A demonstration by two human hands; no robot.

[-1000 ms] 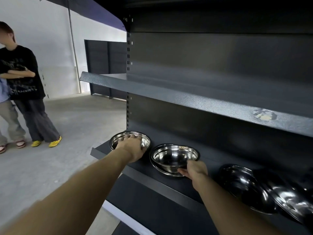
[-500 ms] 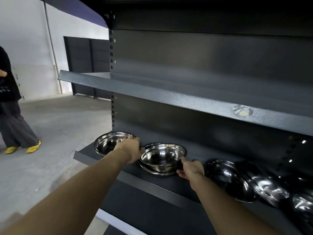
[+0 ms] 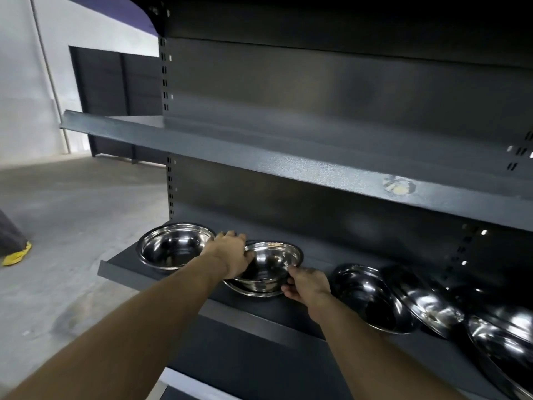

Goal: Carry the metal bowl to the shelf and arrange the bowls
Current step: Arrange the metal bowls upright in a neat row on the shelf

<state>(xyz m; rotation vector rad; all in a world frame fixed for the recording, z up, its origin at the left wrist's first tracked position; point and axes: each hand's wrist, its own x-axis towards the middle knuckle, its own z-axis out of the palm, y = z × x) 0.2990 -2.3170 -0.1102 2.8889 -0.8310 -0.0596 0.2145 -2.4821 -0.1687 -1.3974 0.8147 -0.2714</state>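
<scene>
Both hands hold one metal bowl (image 3: pixel 268 262) by its rim: the left hand (image 3: pixel 230 252) curls over the left edge with its fingers reaching toward the back, and the right hand (image 3: pixel 307 284) pinches the front-right edge, thumb on top and fingers underneath. The held bowl sits upright, nested in a second bowl (image 3: pixel 253 291) of which only the lower rim shows beneath it. This stack of two stands on the lower shelf (image 3: pixel 121 265), left of centre.

One single bowl (image 3: pixel 173 246) stands upright just beside the stack, at the shelf's left end; the left hand's knuckles are at its right rim, though contact cannot be confirmed from this view. To the right of the right hand, a further group of bowls (image 3: pixel 372 295) lies tilted and overlapping. At least four can be counted there; glare and the frame edge make the exact number uncertain.

Total visible on the lower shelf: two stacked, one single, and about four leaning.

The upper shelf (image 3: pixel 259 157) runs across the frame above, dark grey, with one pale scuffed patch (image 3: pixel 399 186) on its front lip. Slotted uprights (image 3: pixel 164 76) carry both shelves.

At the far left edge, one yellow shoe (image 3: pixel 16 255) and a dark trouser hem (image 3: pixel 10 235) of a bystander stand on the concrete floor (image 3: pixel 72 226).
</scene>
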